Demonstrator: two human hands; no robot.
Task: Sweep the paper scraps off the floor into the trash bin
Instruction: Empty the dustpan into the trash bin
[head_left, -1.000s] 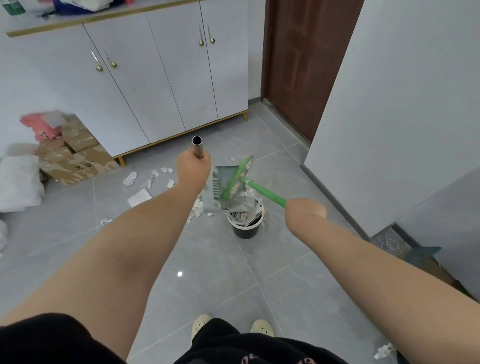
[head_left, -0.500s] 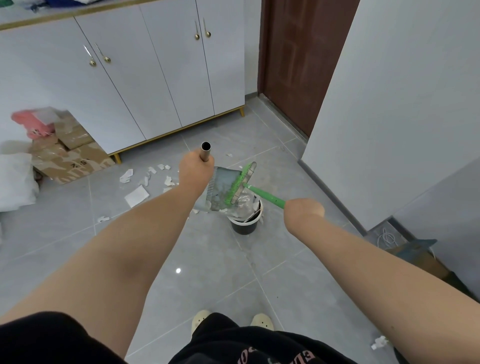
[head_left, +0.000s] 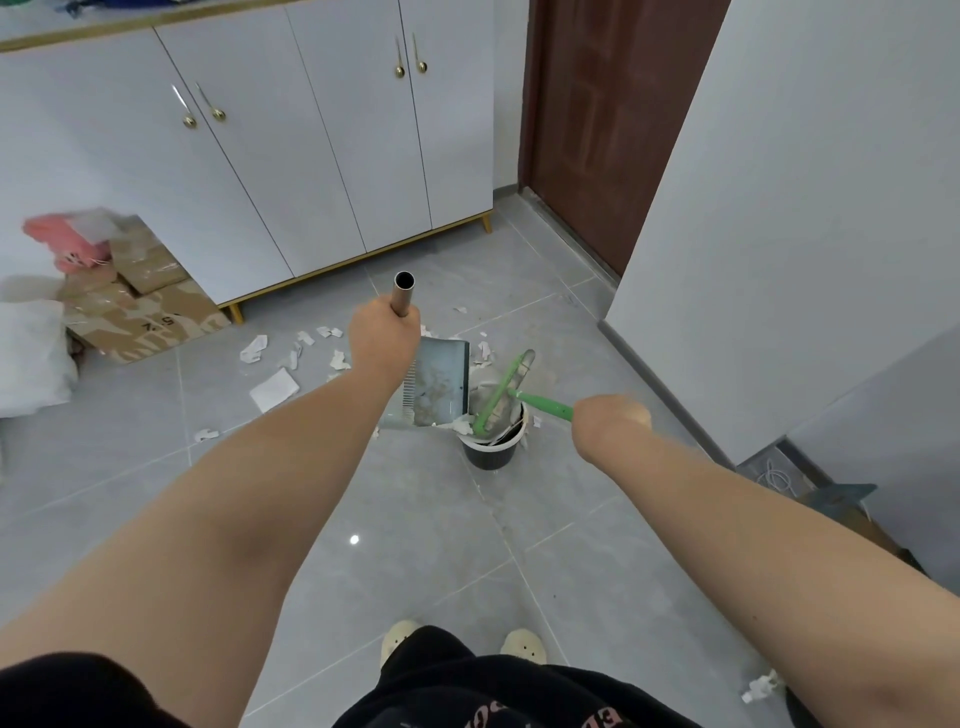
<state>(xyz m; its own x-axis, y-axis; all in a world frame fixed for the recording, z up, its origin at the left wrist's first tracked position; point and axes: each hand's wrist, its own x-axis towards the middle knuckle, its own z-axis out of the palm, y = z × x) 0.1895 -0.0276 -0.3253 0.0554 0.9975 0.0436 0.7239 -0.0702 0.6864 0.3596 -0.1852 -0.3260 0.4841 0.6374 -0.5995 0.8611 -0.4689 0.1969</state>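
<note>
My left hand (head_left: 383, 343) grips the metal tube handle (head_left: 403, 293) of a grey dustpan (head_left: 439, 387), which is tipped with its lip at the rim of the small black trash bin (head_left: 488, 451). My right hand (head_left: 610, 423) grips the green handle of a broom (head_left: 501, 397), whose head lies across the bin's mouth beside the pan. White paper scraps (head_left: 460, 426) show inside the bin at the pan's lip. More scraps (head_left: 274, 387) lie scattered on the grey tiles left of and behind the dustpan.
White cabinets (head_left: 260, 156) stand behind, a brown door (head_left: 597, 130) at the back right, a white wall (head_left: 805, 208) on the right. Cardboard boxes (head_left: 140, 312) and a white bag (head_left: 31, 358) sit at the left. One scrap (head_left: 761, 688) lies by my right elbow.
The dustpan has tipped steeper and drawn left, off the bin's mouth. The broom head has slid off the pan and now lies over the bin.
</note>
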